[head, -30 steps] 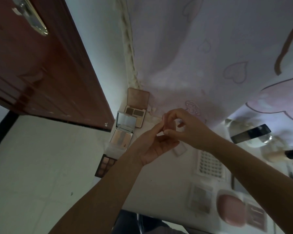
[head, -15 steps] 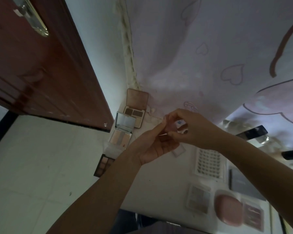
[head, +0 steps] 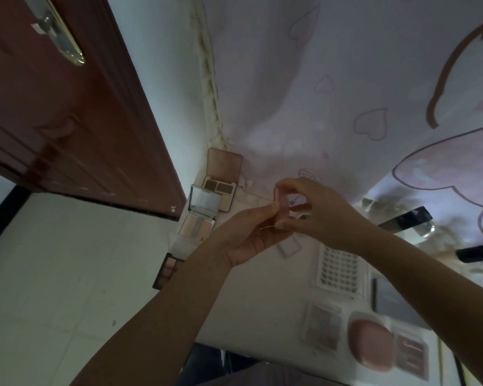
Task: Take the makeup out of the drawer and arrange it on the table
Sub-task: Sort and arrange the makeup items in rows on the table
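Head view looks down over a white table point(head: 251, 310) set against a curtain printed with hearts point(head: 332, 87). Both hands meet above the table's far side and pinch one small pink makeup case point(head: 281, 207) between them: the left hand point(head: 248, 235) holds it from below with thumb and fingertips, the right hand point(head: 315, 210) curls over its top and right edge. The case is held in the air, clear of the tabletop. Along the table's left edge lie three open palettes in a row: a brown eyeshadow palette point(head: 221, 188) nearest the curtain, a mirrored compact point(head: 200, 215) just beside it, and a dark-framed palette point(head: 168, 270) at the near end. To the right lie a white gridded tray point(head: 339, 270), a clear-lidded palette point(head: 322, 328) and a pink oval compact point(head: 372, 344). A red-brown door point(head: 67, 115) stands at left.
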### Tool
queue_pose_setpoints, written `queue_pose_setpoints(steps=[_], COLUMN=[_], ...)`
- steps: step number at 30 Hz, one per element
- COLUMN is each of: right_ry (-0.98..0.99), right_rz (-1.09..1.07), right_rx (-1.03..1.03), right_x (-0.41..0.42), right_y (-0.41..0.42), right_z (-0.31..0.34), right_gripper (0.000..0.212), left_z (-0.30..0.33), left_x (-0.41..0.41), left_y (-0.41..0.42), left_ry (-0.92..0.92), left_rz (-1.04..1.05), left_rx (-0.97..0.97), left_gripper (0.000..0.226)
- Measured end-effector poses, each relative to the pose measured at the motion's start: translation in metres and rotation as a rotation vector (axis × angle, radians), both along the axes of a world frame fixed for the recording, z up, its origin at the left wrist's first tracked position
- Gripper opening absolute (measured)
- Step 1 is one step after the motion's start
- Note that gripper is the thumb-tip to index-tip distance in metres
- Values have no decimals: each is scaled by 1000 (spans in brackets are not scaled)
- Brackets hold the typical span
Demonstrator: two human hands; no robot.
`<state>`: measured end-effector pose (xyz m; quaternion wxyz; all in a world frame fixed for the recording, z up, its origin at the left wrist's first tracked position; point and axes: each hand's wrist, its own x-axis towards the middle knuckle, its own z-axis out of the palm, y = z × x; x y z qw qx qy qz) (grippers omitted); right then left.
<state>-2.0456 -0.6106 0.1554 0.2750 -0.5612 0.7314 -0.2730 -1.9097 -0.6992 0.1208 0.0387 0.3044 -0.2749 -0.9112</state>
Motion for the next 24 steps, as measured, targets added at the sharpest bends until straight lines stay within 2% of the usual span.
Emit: queue_pose_setpoints(steps=[5,9,12,16,20,24], right_ry=[9,143,200,254,19,-125], right_rz=[69,154,178,200,101,48], right_rx=[-14,-52,-55,57,97,90], right_x=[2,2,0,1,3,2], right_y=[7,9,11,14,12,12], right_z=[3,8,11,9,13,15], right_gripper=[57,63,67,75,60,39], left_z=[-1,1,3,5,8,10], left_x=[6,10,13,15,15,13], left_y=[2,4,6,10,12,11], left_ry=[24,59,70,66,73,72], left_rz=[-28,-36,-32,-13,-39,-77], left_rx=[-26,-4,31,88,44,17], left_gripper=[32,22,25,29,42,35])
